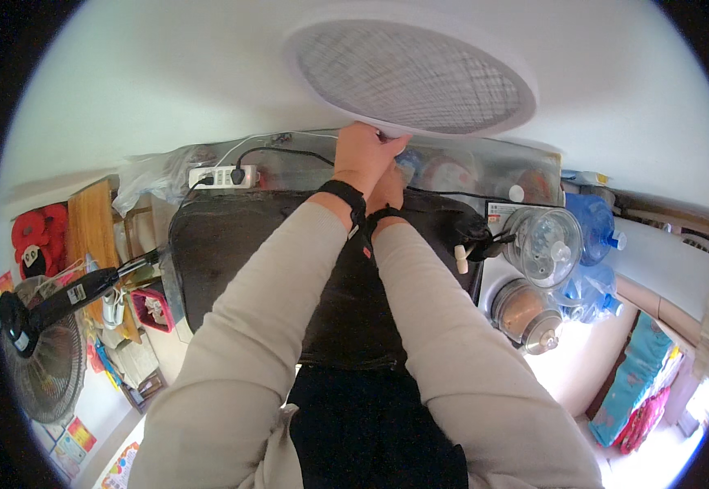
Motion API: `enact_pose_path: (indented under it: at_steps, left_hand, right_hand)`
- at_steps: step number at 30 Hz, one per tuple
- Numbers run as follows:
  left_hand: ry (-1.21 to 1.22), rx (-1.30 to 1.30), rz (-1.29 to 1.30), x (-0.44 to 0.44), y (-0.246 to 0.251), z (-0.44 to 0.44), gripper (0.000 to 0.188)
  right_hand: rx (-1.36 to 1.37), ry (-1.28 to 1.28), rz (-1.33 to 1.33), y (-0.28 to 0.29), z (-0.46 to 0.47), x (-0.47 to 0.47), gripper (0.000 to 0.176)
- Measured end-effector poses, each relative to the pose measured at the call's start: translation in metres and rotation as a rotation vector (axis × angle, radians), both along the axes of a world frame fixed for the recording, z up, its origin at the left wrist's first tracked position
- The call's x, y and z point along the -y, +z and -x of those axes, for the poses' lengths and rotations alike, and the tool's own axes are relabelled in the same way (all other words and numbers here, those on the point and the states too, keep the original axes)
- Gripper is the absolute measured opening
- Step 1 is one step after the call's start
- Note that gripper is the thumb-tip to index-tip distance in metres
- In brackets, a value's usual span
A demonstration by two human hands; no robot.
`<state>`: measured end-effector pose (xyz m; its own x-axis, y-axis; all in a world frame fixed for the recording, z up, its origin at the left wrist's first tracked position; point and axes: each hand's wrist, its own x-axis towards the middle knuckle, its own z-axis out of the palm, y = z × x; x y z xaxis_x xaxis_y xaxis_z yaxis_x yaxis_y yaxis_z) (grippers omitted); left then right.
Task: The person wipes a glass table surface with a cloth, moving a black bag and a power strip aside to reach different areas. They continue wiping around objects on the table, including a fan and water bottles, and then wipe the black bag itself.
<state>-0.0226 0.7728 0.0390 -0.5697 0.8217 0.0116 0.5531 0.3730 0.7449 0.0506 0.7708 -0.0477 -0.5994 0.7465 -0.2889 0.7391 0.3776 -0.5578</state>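
Observation:
A white, round-framed mesh racket (412, 76), looking like an electric fly swatter, is held up in front of the pale wall, its head tilted. My left hand (363, 153) grips it at the base of the head, thumb and fingers pinched around the neck. Just below and behind, my right hand (393, 183) is against my left one, mostly overlapped by it; its fingers and what they hold are hidden. The handle cannot be seen. Both wrists wear black bands. Under my forearms lies a dark, padded case or bag (238, 244).
Behind the dark case, a power strip (223, 177) with plugged cables rests on a plastic-covered surface. Glass jars (544, 247) and blue water bottles (596, 229) stand at right. At left are a black standing fan (48, 360), a wooden board (92, 226) and a pink bin (152, 310).

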Motion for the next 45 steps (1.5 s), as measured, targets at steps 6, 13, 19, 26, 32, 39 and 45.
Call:
enact_pose_path:
  at_steps: [6, 13, 19, 26, 32, 39, 45]
  left_hand:
    - [-0.140, 0.146, -0.092, -0.022, -0.004, -0.024, 0.039]
    - [-0.263, 0.255, -0.031, -0.041, 0.000, -0.038, 0.036]
    - [-0.245, 0.242, -0.030, -0.053, -0.005, -0.049, 0.035]
    - [-0.220, 0.289, -0.005, -0.058, -0.004, -0.049, 0.037]
    - [-0.313, 0.314, 0.069, -0.046, 0.010, -0.039, 0.048]
    - [-0.344, 0.196, 0.004, 0.009, 0.017, 0.017, 0.050]
    - [-0.208, -0.318, 0.339, 0.154, 0.010, 0.192, 0.046]
  right_hand:
    - [-0.256, -0.210, 0.045, -0.009, -0.007, 0.010, 0.038]
    - [-0.103, -0.025, -0.015, -0.018, -0.017, 0.009, 0.035]
    - [-0.109, -0.010, -0.024, -0.018, -0.017, 0.014, 0.033]
    - [-0.100, 0.013, -0.049, -0.021, -0.014, 0.016, 0.030]
    - [0.001, 0.085, -0.110, -0.020, -0.015, 0.015, 0.029]
    - [0.188, 0.184, -0.256, -0.019, -0.006, 0.009, 0.027]
    - [0.134, -0.026, -0.138, -0.011, -0.001, 0.010, 0.023]
